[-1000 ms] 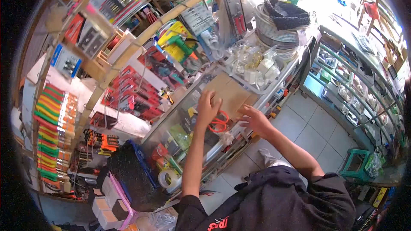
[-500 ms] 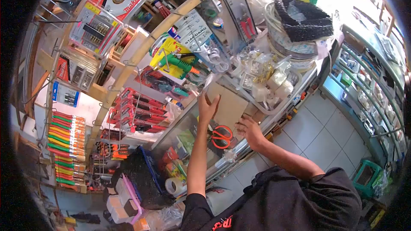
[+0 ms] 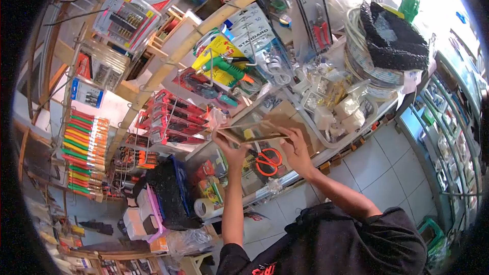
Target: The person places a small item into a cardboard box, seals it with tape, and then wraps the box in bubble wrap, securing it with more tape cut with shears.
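Note:
Both my hands hold a flat, thin brown piece that looks like cardboard (image 3: 254,135), tilted above the glass counter. My left hand (image 3: 232,148) is closed on its left end, and my right hand (image 3: 297,152) grips its right end. Orange-handled scissors (image 3: 268,162) lie on the glass counter between my forearms, just below the piece. A roll of tape (image 3: 204,208) stands near the counter's lower left corner. A clear plastic tray (image 3: 326,141) of small bagged parts is to the right of the piece.
Racks of red packaged tools (image 3: 173,119) and orange and green handles (image 3: 84,147) hang at left. A blue-rimmed black basket (image 3: 179,188) and pink bin (image 3: 155,211) stand lower left. Coiled hose (image 3: 369,71) sits upper right; another display counter (image 3: 433,137) lies beyond the tiled floor.
My left hand has moved left and down, and the brown piece is now raised and tilted between both hands. My right hand has closed on it. The view has shifted.

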{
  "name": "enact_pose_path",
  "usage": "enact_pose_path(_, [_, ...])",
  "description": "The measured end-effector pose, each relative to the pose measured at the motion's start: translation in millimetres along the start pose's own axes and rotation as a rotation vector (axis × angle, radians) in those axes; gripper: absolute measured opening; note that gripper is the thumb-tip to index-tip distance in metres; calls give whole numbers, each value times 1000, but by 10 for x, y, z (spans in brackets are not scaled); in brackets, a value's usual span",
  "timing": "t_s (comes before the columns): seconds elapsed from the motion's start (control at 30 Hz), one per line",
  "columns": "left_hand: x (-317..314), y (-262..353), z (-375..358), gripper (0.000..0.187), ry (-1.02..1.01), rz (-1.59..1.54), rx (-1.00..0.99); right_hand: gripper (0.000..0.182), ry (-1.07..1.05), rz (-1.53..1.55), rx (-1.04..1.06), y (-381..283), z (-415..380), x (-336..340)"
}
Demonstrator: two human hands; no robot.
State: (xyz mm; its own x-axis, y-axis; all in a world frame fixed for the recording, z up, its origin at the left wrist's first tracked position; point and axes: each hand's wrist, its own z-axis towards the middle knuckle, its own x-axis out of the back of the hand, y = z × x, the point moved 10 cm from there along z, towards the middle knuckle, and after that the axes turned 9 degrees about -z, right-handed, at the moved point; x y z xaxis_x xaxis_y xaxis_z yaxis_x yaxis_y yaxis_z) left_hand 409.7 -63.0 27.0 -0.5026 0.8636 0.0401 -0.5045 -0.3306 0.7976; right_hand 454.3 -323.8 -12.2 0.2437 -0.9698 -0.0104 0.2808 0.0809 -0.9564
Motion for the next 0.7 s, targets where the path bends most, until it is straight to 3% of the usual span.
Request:
enact_pose_path(0.13, [-219,607,-402,135,-110,9,49,41,-75,-212,223,-329,-59,16])
enact_pose_path(0.23, [-154,630,-797,136,-30,-45,257,47,-120,-144,219,-575,-168,55])
enact_pose_path(0.33, [-92,1055,-938,128,132,-152,216,54,-220,-200,283,-742,-375,105])
enact_pose_path(0.37, [222,661,-1341,123,76,-146,402,55,-193,-215,360,-840,-427,140])
enact_pose_path(0.43, [343,478,-1616,112,6,-196,598,56,-236,-217,354,-912,-541,180])
enact_pose_path(0.6, [-3,1103,-1665,85,-4,-138,441,47,-410,-292,393,-1017,-793,109])
enact_pose_path(0.63, [1,1025,-1713,70,-112,-78,480,41,-379,-261,295,-904,-863,95])
enact_pose_path(0.7, [136,879,-1930,65,-85,-80,527,38,-361,-203,220,-829,-996,51])
